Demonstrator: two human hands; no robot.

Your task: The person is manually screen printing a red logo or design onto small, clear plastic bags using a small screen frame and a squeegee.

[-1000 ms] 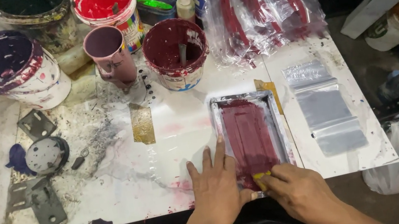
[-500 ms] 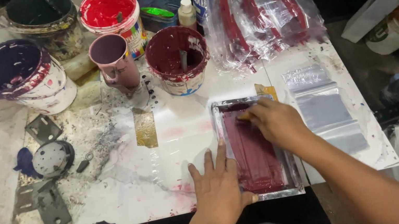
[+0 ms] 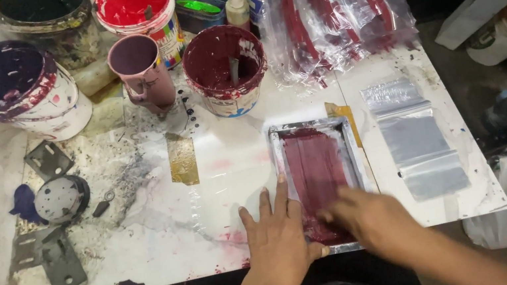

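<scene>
Tabletop (image 3: pixel 148 245): white, heavily stained with paint; landmark taken as the small metal-framed printing screen (image 3: pixel 321 182), coated in maroon ink, lying near the front edge.

Left hand (image 3: pixel 279 239): laid flat, fingers spread, against the screen's left frame edge.

Right hand (image 3: pixel 372 218): blurred, resting over the screen's lower right part; whether anything is held cannot be told.

Clear zip bags (image 3: pixel 417 138): lying flat just right of the screen.

Maroon paint tub (image 3: pixel 224 70): behind the screen, a tool standing in it.

Mauve cup (image 3: pixel 141 71): left of that tub.

Red paint tub (image 3: pixel 136 16): further behind.

Bagged red-printed pieces (image 3: pixel 335 16): piled behind the screen, to the right.

Purple-stained tub (image 3: pixel 24 89): far left of the screen.
</scene>
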